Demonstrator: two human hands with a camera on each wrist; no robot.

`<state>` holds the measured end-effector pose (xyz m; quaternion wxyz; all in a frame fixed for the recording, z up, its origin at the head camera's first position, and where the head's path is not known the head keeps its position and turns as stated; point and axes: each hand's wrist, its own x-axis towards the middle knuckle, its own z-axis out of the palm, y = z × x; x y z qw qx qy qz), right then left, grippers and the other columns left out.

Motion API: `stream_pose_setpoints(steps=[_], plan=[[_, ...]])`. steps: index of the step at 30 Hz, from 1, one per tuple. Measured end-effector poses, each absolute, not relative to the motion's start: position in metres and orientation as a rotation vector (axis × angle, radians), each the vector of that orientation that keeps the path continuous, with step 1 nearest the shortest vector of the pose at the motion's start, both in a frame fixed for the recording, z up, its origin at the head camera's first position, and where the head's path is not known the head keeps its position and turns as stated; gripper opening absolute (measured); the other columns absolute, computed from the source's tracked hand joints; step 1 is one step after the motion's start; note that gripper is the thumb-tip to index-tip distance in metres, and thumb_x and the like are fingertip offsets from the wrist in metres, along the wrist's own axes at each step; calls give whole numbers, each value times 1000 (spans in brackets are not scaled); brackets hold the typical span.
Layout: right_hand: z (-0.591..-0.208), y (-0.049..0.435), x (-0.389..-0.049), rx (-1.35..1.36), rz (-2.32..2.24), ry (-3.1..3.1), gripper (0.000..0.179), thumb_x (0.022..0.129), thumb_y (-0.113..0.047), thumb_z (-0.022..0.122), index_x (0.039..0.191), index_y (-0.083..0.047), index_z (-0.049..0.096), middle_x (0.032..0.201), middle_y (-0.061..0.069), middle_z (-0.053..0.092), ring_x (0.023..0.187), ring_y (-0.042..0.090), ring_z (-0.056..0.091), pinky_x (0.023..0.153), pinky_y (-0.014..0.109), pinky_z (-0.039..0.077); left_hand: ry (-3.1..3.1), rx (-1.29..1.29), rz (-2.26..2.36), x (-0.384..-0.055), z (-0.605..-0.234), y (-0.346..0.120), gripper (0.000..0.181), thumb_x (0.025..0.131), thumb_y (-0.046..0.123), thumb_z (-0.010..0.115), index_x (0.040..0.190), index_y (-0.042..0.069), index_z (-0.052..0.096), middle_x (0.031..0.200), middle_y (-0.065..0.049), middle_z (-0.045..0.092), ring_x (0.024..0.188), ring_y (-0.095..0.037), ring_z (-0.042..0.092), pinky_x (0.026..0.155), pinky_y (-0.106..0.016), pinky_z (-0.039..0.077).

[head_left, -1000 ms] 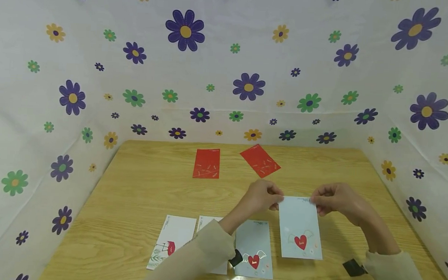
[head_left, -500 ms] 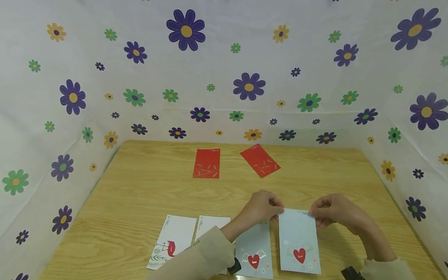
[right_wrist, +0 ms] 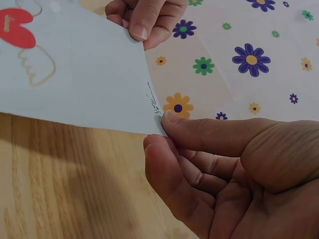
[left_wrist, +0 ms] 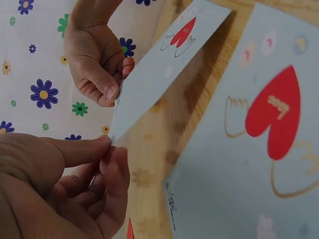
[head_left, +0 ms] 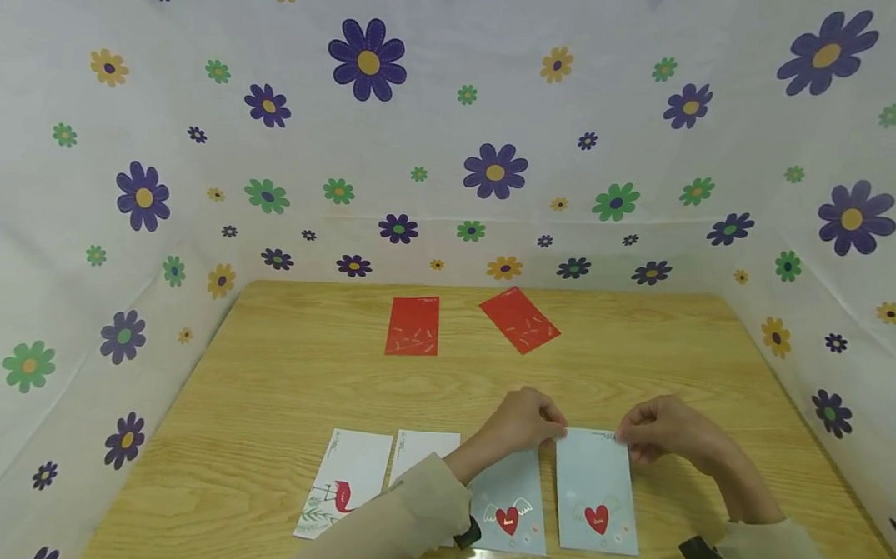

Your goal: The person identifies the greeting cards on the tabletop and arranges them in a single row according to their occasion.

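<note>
Both hands pinch the far corners of a pale blue card [head_left: 597, 478] printed with a red winged heart. My left hand [head_left: 522, 420] has its far left corner between thumb and finger; my right hand [head_left: 670, 431] has the far right corner. In the left wrist view the held card [left_wrist: 149, 79] slants above the wood, its far edge raised. A matching heart card [head_left: 508, 499] lies just left of it, partly under the left wrist. Further left are a white card [head_left: 424, 453], mostly hidden by the left sleeve, and a white card with a red flamingo [head_left: 350, 467].
Two red cards lie toward the back of the wooden table [head_left: 279, 372]: an upright one [head_left: 413, 325] and a tilted one [head_left: 520, 320]. Flower-printed cloth [head_left: 424, 128] walls in the back and both sides.
Both hands have lowered the pale blue card toward the table and toward the near edge, keeping hold of its corners. The other cards stay where they were.
</note>
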<state>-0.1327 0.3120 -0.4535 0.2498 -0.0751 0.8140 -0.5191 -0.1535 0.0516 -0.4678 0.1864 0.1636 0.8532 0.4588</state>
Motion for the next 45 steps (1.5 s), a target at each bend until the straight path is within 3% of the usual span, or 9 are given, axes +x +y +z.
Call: stream_pose_setpoints(steps=[5, 31, 45], plan=[[-459, 310, -133, -226, -1422, 2214, 17, 95, -8, 71, 94, 10, 70, 78, 12, 68, 67, 15, 66, 63, 29, 58, 2540, 480, 1141, -155, -473, 53, 7, 91, 17, 81, 85, 15, 78, 71, 11, 63, 63, -8, 53, 57, -22, 42], [-474, 298, -129, -236, -1293, 2401, 12, 93, -4, 73, 89, 7, 71, 76, 9, 68, 68, 21, 65, 60, 30, 57, 2684, 555, 927, -159, -485, 55, 8, 89, 17, 82, 81, 17, 79, 70, 13, 62, 64, -5, 51, 61, -22, 39], [-480, 295, -130, -264, -1269, 2458, 10, 92, -2, 72, 87, 7, 71, 74, 7, 64, 65, 16, 58, 57, 26, 50, 2679, 543, 898, -162, -490, 55, 9, 89, 16, 82, 80, 17, 80, 69, 13, 64, 65, -5, 51, 62, -22, 39]])
